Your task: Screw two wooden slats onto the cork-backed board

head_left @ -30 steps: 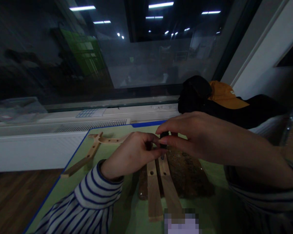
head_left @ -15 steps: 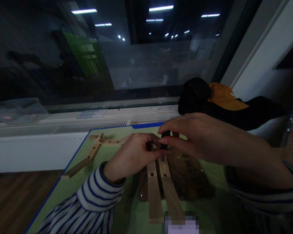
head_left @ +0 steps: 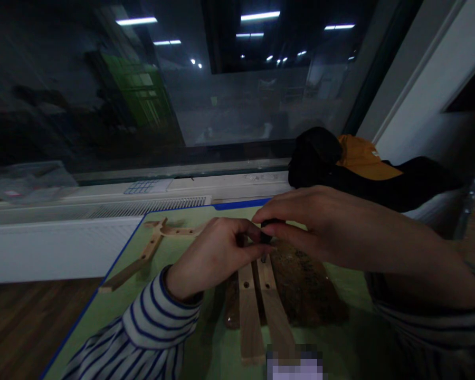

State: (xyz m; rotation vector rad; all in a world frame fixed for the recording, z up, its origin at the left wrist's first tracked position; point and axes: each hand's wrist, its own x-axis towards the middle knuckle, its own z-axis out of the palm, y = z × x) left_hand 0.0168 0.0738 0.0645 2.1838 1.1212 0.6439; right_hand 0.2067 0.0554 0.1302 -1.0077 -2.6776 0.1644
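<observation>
Over the wooden pieces my right hand pinches the top of a stubby black screwdriver between thumb and fingers. Lower on the same tool, the thumb and fingertips of my left hand close around it. Its metal tip or a screw shows just below, at a hole near the far part of the right wooden piece. Beside this lies the left wooden piece, with a dark hole in it. Both rest on a brown plastic-wrapped block; their far ends are hidden by my hands.
A joined wooden frame part with holes lies at the left of the green mat. Behind are a white radiator and a window sill. An orange cap and black cloth sit at the back right.
My right fingers have shifted slightly down and turned around the black handle, which tilts or sits a little lower. My left hand and the wooden pieces stay in place.
</observation>
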